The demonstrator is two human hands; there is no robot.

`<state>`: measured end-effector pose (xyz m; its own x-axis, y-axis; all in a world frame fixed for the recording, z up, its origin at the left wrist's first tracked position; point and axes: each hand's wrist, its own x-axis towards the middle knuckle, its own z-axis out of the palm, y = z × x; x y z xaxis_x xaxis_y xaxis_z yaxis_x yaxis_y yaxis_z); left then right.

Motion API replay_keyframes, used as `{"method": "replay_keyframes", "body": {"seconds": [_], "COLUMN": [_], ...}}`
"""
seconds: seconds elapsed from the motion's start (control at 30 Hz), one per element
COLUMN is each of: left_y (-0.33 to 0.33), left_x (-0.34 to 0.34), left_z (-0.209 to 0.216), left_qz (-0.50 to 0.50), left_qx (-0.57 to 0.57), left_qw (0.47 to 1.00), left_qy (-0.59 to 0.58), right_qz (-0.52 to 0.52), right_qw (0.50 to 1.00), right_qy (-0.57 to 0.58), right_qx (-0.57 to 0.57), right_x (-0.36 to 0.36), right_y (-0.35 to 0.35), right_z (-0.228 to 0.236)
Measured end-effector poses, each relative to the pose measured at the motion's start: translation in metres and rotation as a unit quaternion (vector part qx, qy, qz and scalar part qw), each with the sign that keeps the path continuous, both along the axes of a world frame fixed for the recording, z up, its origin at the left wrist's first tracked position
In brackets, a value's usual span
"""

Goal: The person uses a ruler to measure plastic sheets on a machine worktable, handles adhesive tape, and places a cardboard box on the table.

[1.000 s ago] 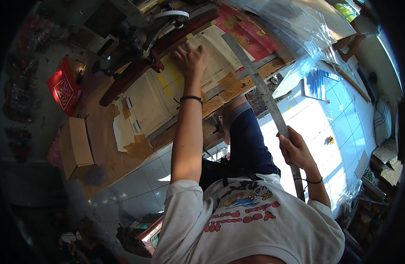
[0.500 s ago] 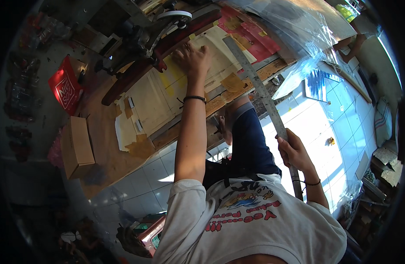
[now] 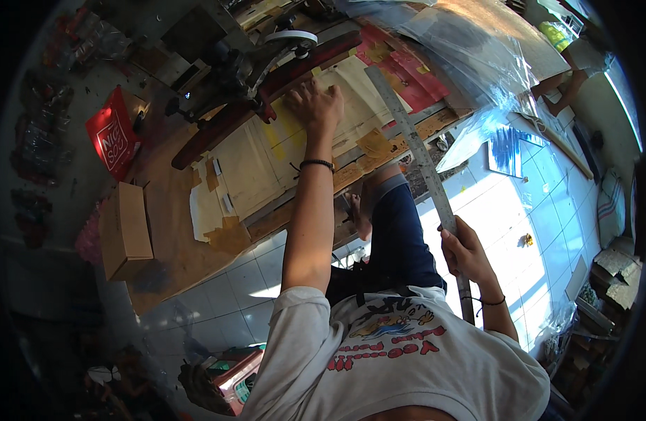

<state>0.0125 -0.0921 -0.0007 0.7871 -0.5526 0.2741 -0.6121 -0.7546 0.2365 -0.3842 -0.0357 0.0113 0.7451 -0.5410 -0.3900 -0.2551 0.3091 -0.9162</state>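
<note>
The right hand (image 3: 465, 251) is closed around a long grey metal ruler (image 3: 418, 149), with the thumb on top and the fingers wrapped around it. It holds the ruler nearer the end by the person's shirt (image 3: 407, 351), so the longer part sticks out ahead. The left hand (image 3: 316, 105) is partly open, palm down, with its fingers spread and a bit bent. It rests on a big cream sheet (image 3: 260, 172) on the bench, and I see nothing held in it (its palm is hidden, though). The big thing to look at is how the ruler lies. It is to the right of the left hand and apart from it, and it slants from the upper left down to the lower right, toward the body. The right hand is the nearer of the 2, since it is already on the ruler. The ruler's far end reaches up over the right part of the cream sheet, near a red sheet (image 3: 425, 83); I cannot tell if it touches either. Just past the left hand, a dark red bar (image 3: 221, 130) slants across the bench. A brown cardboard box (image 3: 130, 235) sits well off to the left, and clear plastic (image 3: 470, 49) lies at the upper right.
</note>
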Motion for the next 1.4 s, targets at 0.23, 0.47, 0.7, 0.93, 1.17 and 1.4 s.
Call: {"method": "replay_keyframes", "body": {"seconds": [0.23, 0.47, 0.7, 0.93, 1.17, 1.4], "left_y": [-0.003, 0.020, 0.156, 0.287, 0.345, 0.312], "left_x": [0.006, -0.033, -0.079, -0.010, 0.123, 0.279], "left_z": [-0.005, 0.007, 0.074, 0.120, 0.152, 0.164], "left_qz": [0.001, -0.045, -0.400, -0.308, -0.252, -0.253], "left_qx": [-0.006, 0.066, 0.049, -0.048, -0.079, -0.034], "left_qw": [0.999, 0.993, 0.877, 0.879, 0.894, 0.915], "left_qy": [0.031, 0.089, 0.263, 0.361, 0.363, 0.312], "right_qz": [0.001, -0.006, 0.011, 0.197, 0.268, 0.197], "right_qw": [1.000, 0.998, 0.998, 0.972, 0.924, 0.929], "right_qy": [-0.021, -0.047, -0.041, 0.076, 0.196, 0.208], "right_qx": [-0.010, -0.041, -0.041, -0.105, -0.189, -0.233], "right_x": [-0.001, -0.011, -0.001, 0.038, 0.111, 0.154], "right_y": [0.000, -0.006, -0.001, 0.023, 0.059, 0.123], "right_z": [-0.002, -0.001, 0.000, 0.017, 0.042, 0.039]}}
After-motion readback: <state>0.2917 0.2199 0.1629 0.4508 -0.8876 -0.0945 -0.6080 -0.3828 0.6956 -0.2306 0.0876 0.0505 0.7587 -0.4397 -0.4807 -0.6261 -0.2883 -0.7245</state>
